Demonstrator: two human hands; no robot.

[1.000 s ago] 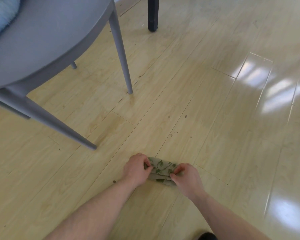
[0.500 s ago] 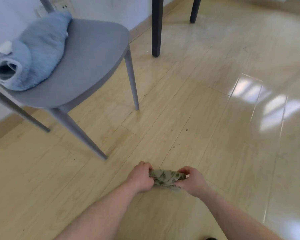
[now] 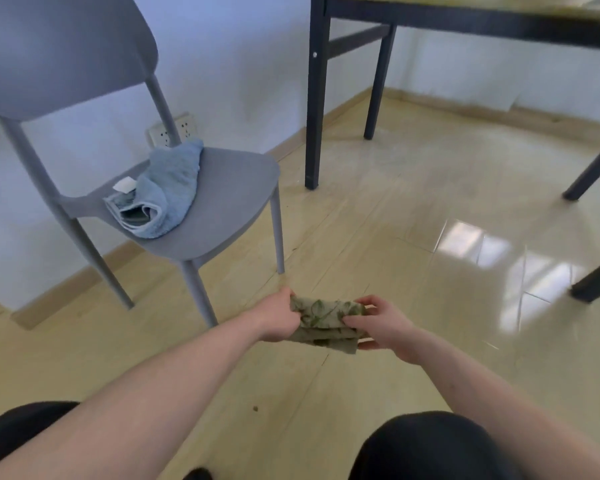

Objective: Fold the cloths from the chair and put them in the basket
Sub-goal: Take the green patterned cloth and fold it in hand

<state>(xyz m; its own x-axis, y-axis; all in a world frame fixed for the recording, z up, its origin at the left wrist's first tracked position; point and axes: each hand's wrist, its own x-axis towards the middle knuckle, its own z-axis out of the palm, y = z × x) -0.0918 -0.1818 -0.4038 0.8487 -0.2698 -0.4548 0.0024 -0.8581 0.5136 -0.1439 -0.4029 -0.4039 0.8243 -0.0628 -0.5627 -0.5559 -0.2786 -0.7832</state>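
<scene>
Gripping opposite ends, the left hand (image 3: 278,317) and right hand (image 3: 381,323) hold the folded leaf-print cloth (image 3: 324,322) clear of the floor (image 3: 378,237), presumably so the layers stay together for carrying. A blue towel (image 3: 168,188) waits unfolded on the chair (image 3: 229,188). No basket visible.

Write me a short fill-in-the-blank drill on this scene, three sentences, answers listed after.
1. The folded leaf-print cloth is gripped by ____ hands, the left hand and the right hand.
2. The blue towel lies on the seat of the grey ____.
3. The table behind the chair has ____ legs.

Missing words: both; chair; black
</scene>
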